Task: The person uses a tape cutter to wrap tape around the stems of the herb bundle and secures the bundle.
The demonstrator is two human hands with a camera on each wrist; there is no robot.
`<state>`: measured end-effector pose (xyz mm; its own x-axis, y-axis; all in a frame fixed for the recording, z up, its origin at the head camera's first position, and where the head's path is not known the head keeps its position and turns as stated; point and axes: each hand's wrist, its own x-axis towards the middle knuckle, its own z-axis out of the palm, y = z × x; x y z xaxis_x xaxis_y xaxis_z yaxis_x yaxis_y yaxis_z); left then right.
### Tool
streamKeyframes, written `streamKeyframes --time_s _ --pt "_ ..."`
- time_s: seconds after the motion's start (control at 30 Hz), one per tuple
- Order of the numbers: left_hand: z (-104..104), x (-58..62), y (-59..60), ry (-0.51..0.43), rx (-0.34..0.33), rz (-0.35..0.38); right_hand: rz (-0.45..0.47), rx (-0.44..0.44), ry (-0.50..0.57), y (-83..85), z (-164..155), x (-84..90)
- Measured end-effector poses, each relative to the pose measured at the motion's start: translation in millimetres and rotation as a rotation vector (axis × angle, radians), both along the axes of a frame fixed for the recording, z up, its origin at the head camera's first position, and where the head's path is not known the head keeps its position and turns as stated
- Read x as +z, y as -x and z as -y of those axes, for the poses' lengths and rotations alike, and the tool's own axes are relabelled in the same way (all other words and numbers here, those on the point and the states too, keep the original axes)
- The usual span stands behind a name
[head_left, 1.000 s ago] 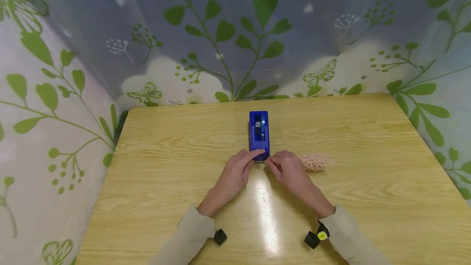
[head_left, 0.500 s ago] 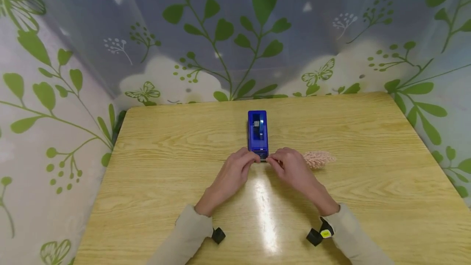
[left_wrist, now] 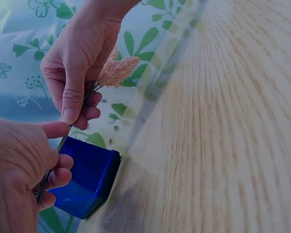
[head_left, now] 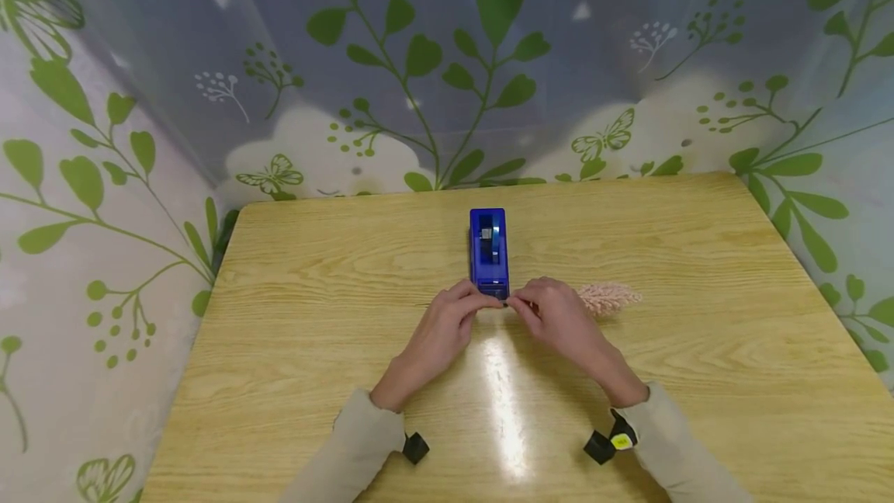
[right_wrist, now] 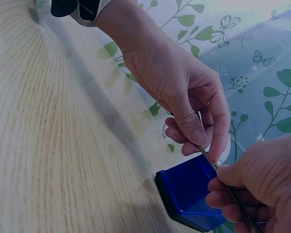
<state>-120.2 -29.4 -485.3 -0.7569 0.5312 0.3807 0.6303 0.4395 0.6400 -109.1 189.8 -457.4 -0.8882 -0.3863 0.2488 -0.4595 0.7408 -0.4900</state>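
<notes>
A sprig with a pink, fluffy flower head [head_left: 608, 299] lies crosswise in both hands, its head sticking out past the right hand [head_left: 555, 317]. My left hand [head_left: 443, 324] holds the thin dark stem [left_wrist: 44, 180] with curled fingers, the tail end poking out at its left. In the right wrist view the right fingers wrap the stem next to the head side. The thumbs and fingertips of both hands almost meet. Just beyond them stands a blue tape dispenser [head_left: 489, 247], long side pointing away, its near end partly covered by the fingers.
The wooden table [head_left: 314, 254] reaches back to a patterned curtain [head_left: 419, 99] with green leaves and butterflies. A matching curtain hangs at each side. Black straps with small boxes [head_left: 417, 449] sit at both wrists.
The left index finger, which lay over the near end of the tape dispenser, has drawn back to the stem beside the right fingertips. The right hand keeps its grip.
</notes>
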Motion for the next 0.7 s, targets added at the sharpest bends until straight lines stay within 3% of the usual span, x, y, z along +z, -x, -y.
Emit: streamKeyframes --time_s 0.7 --pt "-0.6 -2.8 0.0 0.004 -0.004 0.015 -0.013 0.018 -0.019 1.3 -1.3 -1.5"
